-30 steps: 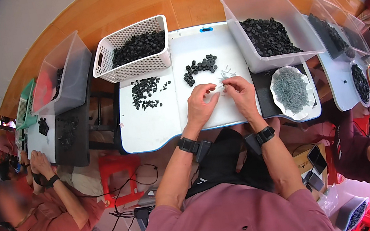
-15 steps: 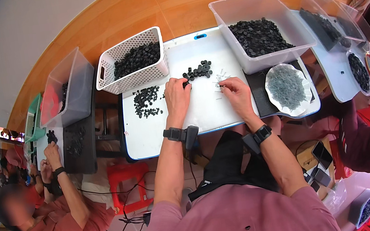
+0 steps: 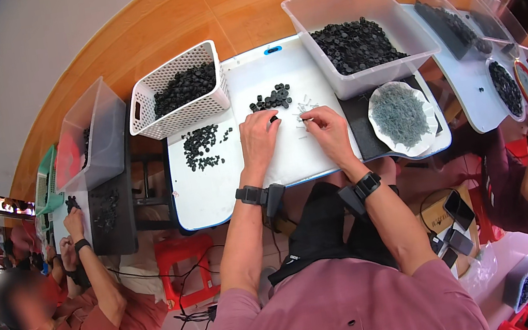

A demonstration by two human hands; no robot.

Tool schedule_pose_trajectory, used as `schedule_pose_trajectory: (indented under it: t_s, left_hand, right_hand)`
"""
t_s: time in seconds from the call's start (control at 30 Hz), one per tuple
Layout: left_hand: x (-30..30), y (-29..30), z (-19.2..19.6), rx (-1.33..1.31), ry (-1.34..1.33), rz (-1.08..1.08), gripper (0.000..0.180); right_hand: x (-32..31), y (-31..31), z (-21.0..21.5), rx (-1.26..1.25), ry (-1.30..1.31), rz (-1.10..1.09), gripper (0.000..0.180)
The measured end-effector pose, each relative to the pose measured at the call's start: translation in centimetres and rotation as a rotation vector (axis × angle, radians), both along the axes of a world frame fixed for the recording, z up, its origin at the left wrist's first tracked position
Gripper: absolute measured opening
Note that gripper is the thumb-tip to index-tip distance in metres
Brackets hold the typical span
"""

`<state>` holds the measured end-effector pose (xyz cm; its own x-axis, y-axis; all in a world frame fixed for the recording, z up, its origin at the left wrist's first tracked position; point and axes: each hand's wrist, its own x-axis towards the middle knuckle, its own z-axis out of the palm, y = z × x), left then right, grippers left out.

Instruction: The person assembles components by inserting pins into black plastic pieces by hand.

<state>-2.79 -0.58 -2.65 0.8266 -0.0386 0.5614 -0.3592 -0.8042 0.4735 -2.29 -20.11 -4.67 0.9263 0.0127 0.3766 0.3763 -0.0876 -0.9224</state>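
My left hand point(image 3: 259, 139) is closed over the white table, pinching a small round black cap point(image 3: 273, 120) between thumb and fingertips. Just beyond it lies a loose pile of black caps point(image 3: 273, 98). My right hand point(image 3: 330, 130) is also closed, its thumb and forefinger pressed together beside a few scattered thin, pale pins point(image 3: 304, 105). Whatever lies between those fingertips is too small to make out. A short gap separates the two hands. Smaller black pieces point(image 3: 201, 148) are spread on the table left of my left hand.
A white perforated basket point(image 3: 220, 96) and a clear plastic bin point(image 3: 415, 51), both holding black parts, stand at the back. Right of my hands, a white scalloped dish point(image 3: 434, 120) of fine pale-grey pins rests on a black mat point(image 3: 359, 123). Other people work at left and right.
My left hand has drawn back from the black pile and toward my right hand, still pinching a cap. The view has shifted slightly. At the right, a person's arm has reached up to a round tray.
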Motion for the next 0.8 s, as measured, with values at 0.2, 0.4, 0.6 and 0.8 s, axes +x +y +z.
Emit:
schedule_pose_trajectory:
  t_s: [0.2,0.4,0.6,0.8]
  left_hand:
    - [-0.6,-0.9,-1.0,-0.152,0.097,-0.033,0.019]
    - [-0.8,-1.3,-0.6,-0.329,0.072,-0.02,0.02]
    - [-0.7,-1.2,-0.9,-0.374,0.012,-0.033,0.021]
    - [-1.2,-1.0,-1.1,-0.569,0.058,-0.022,0.03]
  right_hand:
    - [-0.2,0.0,0.2,-0.01,0.026,0.009,0.015]
    - [-0.1,-0.1,0.0,-0.013,0.034,0.009,0.015]
    - [-0.2,-0.1,0.2,-0.037,0.032,0.016,0.014]
    - [-0.1,0.0,0.0,0.003,0.059,0.008,0.015]
